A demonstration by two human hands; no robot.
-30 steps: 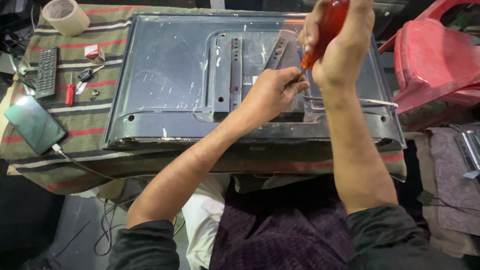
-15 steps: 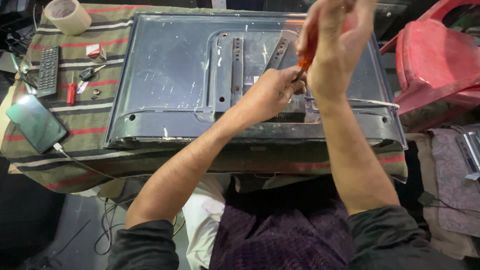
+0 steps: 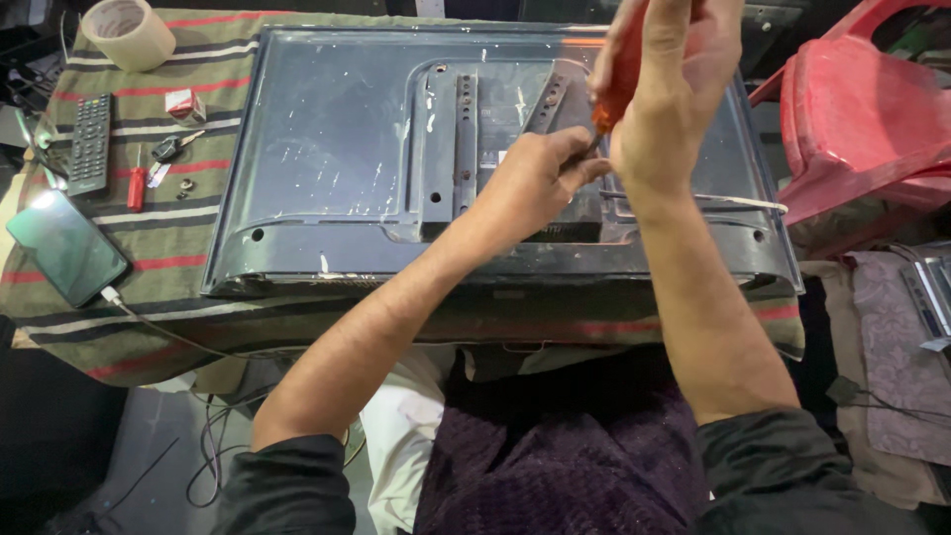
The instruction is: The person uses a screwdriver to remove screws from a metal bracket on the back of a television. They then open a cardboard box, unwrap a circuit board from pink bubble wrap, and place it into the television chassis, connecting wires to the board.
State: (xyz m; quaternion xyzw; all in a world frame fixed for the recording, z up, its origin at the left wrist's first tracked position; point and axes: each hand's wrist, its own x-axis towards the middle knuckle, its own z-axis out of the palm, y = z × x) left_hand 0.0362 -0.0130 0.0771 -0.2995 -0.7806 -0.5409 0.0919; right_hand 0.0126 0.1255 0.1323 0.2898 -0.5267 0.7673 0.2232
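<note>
Right hand (image 3: 666, 94) raised, fist closed — left hand (image 3: 535, 183) low, fingers pinched.

The bench (image 3: 178, 327) is covered with an olive cloth striped in red, black and white, and a flat dark television (image 3: 337, 159) lies face down across most of it, back panel up. Left of the set lie a roll of beige tape (image 3: 127, 32) at the far corner, a black remote control (image 3: 90, 144), a small red-and-white box (image 3: 182, 103), a key (image 3: 168, 151), a small red tool (image 3: 136, 188) and two nuts (image 3: 183, 188). Near the front left edge rests a smartphone (image 3: 64, 248) with its charging cable (image 3: 149, 322) plugged in.
</note>
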